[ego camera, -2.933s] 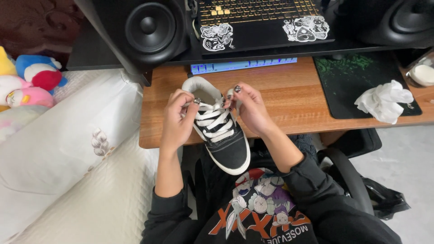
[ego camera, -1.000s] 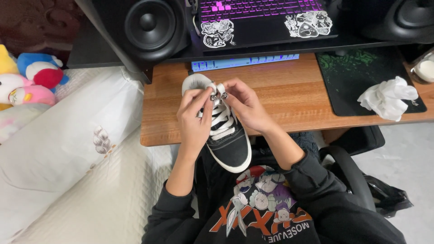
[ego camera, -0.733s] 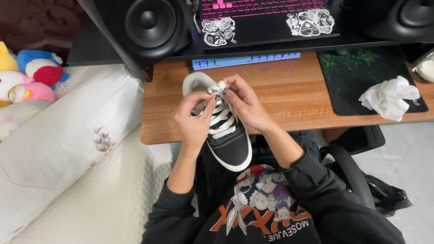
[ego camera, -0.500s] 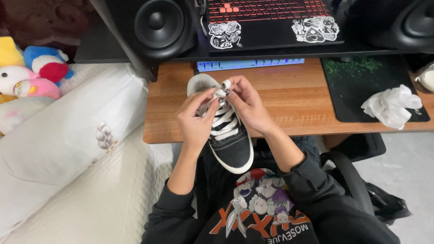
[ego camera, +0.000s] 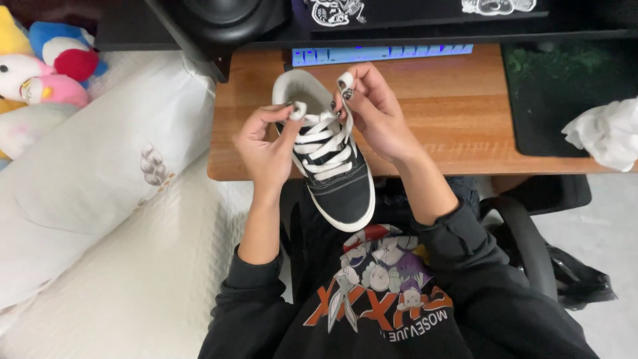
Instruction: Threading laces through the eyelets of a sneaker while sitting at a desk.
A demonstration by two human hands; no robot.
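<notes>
A black sneaker (ego camera: 345,189) with a white sole and white laces (ego camera: 320,139) rests half on the wooden desk's (ego camera: 432,113) front edge, toe pointing toward me. My left hand (ego camera: 266,146) pinches a lace end at the shoe's upper left eyelets. My right hand (ego camera: 375,110) grips the other lace end at the upper right, by the shoe's opening. Both hands sit close to the collar of the shoe.
A black speaker (ego camera: 226,16) and a light blue keyboard (ego camera: 382,53) stand at the desk's back. A dark mouse mat (ego camera: 565,100) with a crumpled white tissue (ego camera: 605,133) lies right. A white bed (ego camera: 100,219) with plush toys (ego camera: 46,63) is left.
The view has shifted lower and closer. My hands have spread slightly apart, each drawing a lace end out to its side at the top of the shoe.
</notes>
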